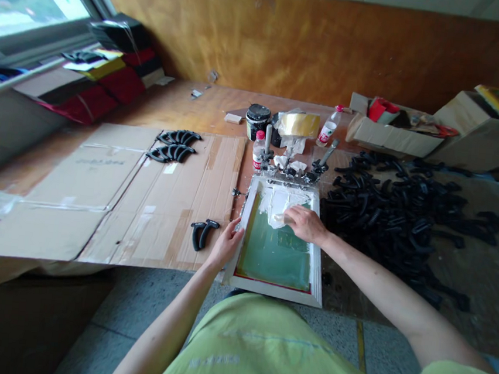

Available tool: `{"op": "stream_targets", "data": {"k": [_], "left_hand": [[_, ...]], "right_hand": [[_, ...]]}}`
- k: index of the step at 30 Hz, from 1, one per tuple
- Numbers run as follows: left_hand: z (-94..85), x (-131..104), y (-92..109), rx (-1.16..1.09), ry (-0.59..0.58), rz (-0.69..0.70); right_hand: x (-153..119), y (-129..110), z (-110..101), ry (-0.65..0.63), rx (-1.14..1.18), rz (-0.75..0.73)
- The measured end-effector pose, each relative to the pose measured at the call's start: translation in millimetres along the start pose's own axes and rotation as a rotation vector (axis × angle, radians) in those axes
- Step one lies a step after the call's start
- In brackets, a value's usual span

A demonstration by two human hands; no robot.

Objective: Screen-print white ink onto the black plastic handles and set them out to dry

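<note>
A white-edged printing screen point(317, 282) with green mesh lies in front of me, held at its far end by a metal hinge clamp point(288, 179). White ink point(269, 203) is smeared over the far part of the mesh. My right hand point(305, 223) is closed around a small pale scraper point(279, 217), mostly covered by the fingers, at the ink's near edge. At the screen's left side, my left hand point(227, 242) grips the frame edge. Two curved black handles point(203, 234) rest on cardboard beside that hand.
Flattened cardboard point(111, 197) covers the left of the table, with several black handles point(174, 145) in rows. A large heap of black handles point(397, 207) lies right. Behind stand a black-lidded tub point(257, 120), two bottles point(329, 126) and an open carton point(391, 136).
</note>
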State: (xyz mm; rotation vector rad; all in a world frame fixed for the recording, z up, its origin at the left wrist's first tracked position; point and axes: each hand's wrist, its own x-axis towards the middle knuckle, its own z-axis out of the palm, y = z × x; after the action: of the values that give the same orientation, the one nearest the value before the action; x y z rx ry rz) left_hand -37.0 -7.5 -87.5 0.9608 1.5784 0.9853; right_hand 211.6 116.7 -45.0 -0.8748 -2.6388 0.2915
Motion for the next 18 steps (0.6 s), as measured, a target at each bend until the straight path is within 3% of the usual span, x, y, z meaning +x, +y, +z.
{"op": "stream_targets", "data": {"k": [3, 6, 8, 10, 12, 14, 16, 18], "left_hand": [[-6.6, -9.6, 22.2, -0.071, -0.03, -0.029], [-17.0, -19.6, 58.4, -0.169, -0.061, -0.043], [-21.1, -20.3, 87.6, -0.239, -0.087, -0.039], [-20.5, -13.6, 117.8, -0.349, -0.081, 0.046], [-16.1, -1.5, 144.8, -0.465, -0.049, 0.181], [-9.7, 11.1, 162.8, -0.538, -0.023, 0.254], [-1.4, 18.2, 165.5, -0.571, 0.016, 0.25], [10.7, 16.1, 150.0, -0.602, 0.066, 0.202]], "right_hand": [[39.2, 13.2, -18.5, 0.051, -0.031, 0.194], [66.5, 40.8, -46.0, 0.083, -0.092, 0.365], [60.5, 65.5, -63.2, 0.161, -0.075, 0.458], [37.2, 88.7, -70.8, 0.279, -0.027, 0.6], [7.2, 101.7, -62.8, 0.335, 0.015, 0.754], [-18.4, 98.5, -39.5, 0.271, 0.065, 0.783], [-33.1, 79.4, -9.8, 0.136, 0.119, 0.61], [-36.7, 49.3, 14.7, 0.039, 0.084, 0.42]]}}
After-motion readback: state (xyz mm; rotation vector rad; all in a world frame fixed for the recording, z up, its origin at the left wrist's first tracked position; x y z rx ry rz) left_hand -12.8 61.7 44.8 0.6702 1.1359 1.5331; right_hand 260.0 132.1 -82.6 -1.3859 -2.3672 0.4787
